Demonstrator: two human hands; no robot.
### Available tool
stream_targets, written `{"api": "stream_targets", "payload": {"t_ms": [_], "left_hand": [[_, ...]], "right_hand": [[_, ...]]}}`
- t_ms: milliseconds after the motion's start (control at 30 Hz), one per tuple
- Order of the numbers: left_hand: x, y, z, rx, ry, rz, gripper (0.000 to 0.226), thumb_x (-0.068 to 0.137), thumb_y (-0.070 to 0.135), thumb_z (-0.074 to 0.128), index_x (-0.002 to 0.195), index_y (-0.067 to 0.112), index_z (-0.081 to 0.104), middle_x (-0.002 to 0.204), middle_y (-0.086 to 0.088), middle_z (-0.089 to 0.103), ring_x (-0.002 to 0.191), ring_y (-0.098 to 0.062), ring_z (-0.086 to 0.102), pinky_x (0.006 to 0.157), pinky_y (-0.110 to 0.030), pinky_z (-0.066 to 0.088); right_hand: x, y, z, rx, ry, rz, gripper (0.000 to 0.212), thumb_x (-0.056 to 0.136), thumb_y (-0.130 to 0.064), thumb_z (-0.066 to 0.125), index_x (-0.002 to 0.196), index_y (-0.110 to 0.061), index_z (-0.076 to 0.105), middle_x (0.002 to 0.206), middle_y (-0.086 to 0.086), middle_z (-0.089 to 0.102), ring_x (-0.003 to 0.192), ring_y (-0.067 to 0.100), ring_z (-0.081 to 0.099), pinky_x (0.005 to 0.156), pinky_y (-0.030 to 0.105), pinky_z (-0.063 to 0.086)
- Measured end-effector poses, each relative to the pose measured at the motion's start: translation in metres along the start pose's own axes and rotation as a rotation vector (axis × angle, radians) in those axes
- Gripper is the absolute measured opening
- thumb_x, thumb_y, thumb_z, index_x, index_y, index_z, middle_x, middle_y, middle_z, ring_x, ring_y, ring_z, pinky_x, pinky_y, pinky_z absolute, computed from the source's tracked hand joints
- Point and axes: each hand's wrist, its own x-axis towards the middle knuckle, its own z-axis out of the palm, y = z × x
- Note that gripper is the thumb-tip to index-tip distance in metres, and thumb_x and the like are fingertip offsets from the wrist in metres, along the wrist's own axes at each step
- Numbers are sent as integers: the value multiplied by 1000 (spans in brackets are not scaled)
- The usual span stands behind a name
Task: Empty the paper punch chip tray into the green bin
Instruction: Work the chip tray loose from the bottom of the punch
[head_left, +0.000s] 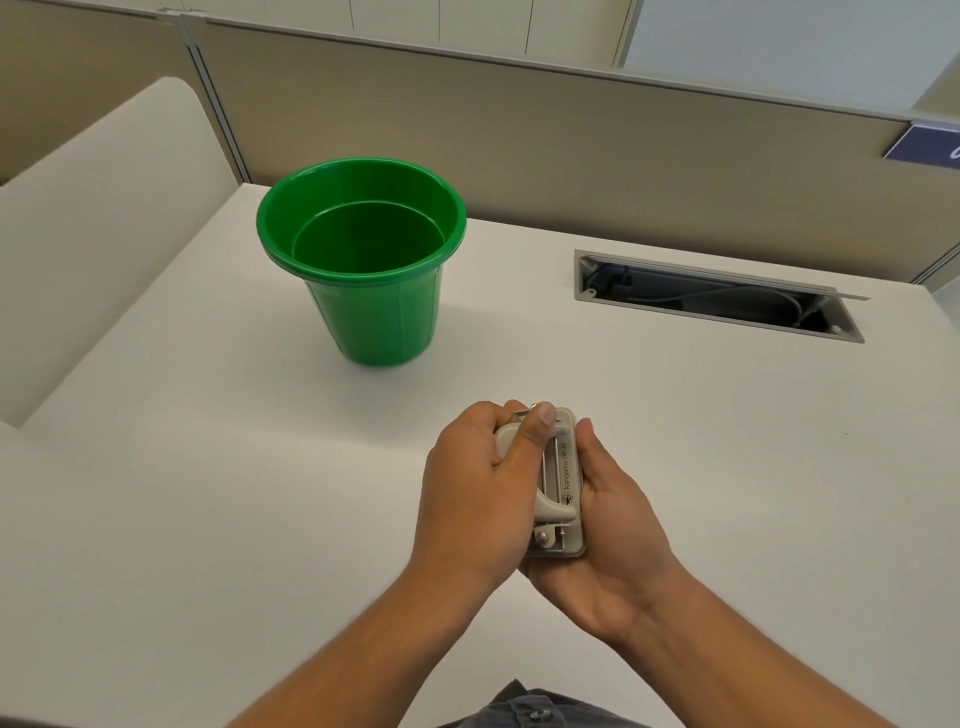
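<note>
A: Item at left?
B: Green bin (363, 270), upright on the white surface (182, 493), mouth open; nothing visible inside.

A: Centre?
B: Both hands hold a grey paper punch (556, 483) above the surface, nearer the viewer than the bin and well apart from it. Left hand (478, 488) is wrapped around the punch's left side, thumb lying across its top. Right hand (613, 525) cups it from below and from the right, fingers curled against its edge. The chip tray cannot be made out.

A: Right?
B: A cable slot (717, 296), open, is set into the surface
</note>
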Motion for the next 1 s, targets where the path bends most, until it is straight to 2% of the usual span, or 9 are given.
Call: {"api": "stream_targets", "payload": {"t_ms": [100, 200, 367, 533, 600, 700, 833, 900, 1000], "left_hand": [[0, -4, -2, 85, 16, 20, 36, 89, 59, 55, 75, 26, 61, 69, 12, 70, 63, -6, 68, 54, -18, 48], [-1, -4, -2, 139, 38, 58, 39, 91, 62, 48, 75, 28, 59, 69, 20, 67, 62, -3, 66, 50, -11, 44], [3, -2, 0, 57, 58, 79, 41, 93, 55, 51, 73, 21, 63, 66, 13, 68, 60, -6, 65, 53, -17, 48], [3, -2, 1, 0, 52, 61, 41, 92, 54, 54, 72, 20, 65, 64, 11, 68, 56, -5, 65, 50, -14, 47], [3, -3, 0, -4, 52, 56, 43, 92, 53, 54, 72, 17, 65, 64, 7, 69, 55, -6, 65, 50, -17, 48], [3, -3, -1, -16, 50, 39, 47, 92, 53, 55, 73, 11, 65, 66, -4, 68, 56, -13, 64, 54, -29, 53], [3, -1, -2, 1, 60, 28, 51, 91, 54, 56, 73, 8, 64, 65, -8, 67, 55, -19, 63, 57, -38, 54], [3, 0, -1, 10, 56, 16, 50, 90, 55, 57, 72, 9, 65, 65, -6, 68, 56, -18, 64, 58, -38, 55], [4, 2, 1, 26, 58, 18, 45, 90, 53, 58, 69, 14, 65, 62, -1, 69, 56, -13, 66, 56, -33, 55]], "right_hand": [[2, 2, -1, -59, 12, -59, 54, 97, -57, 37, 105, -21, 77, 102, 8, 77, 91, 23, 75, 70, 34, 60], [2, 3, 0, -89, 13, -74, 54, 95, -57, 39, 110, -19, 74, 101, 10, 77, 89, 23, 74, 65, 33, 59], [2, 3, 3, -41, -19, -53, 53, 94, -57, 41, 111, -17, 73, 103, 10, 76, 93, 23, 74, 74, 34, 60], [2, 1, 1, -24, -24, -32, 53, 94, -56, 42, 112, -16, 71, 103, 10, 75, 93, 23, 73, 74, 34, 60], [2, 1, 0, -47, -24, -37, 53, 94, -56, 42, 111, -16, 72, 103, 11, 75, 92, 23, 73, 75, 33, 60], [2, 2, -2, -143, -20, -75, 55, 94, -58, 41, 112, -15, 70, 100, 10, 73, 87, 21, 70, 72, 33, 54], [3, 3, -1, -184, 0, -95, 55, 94, -58, 41, 113, -15, 69, 100, 10, 72, 86, 22, 69, 72, 34, 51], [3, 4, 0, -143, 3, -81, 53, 94, -57, 42, 115, -16, 69, 101, 10, 73, 88, 23, 71, 73, 35, 55], [2, 5, 1, -47, -20, -61, 52, 95, -55, 41, 104, -17, 76, 99, 10, 77, 88, 24, 75, 72, 36, 61]]}}
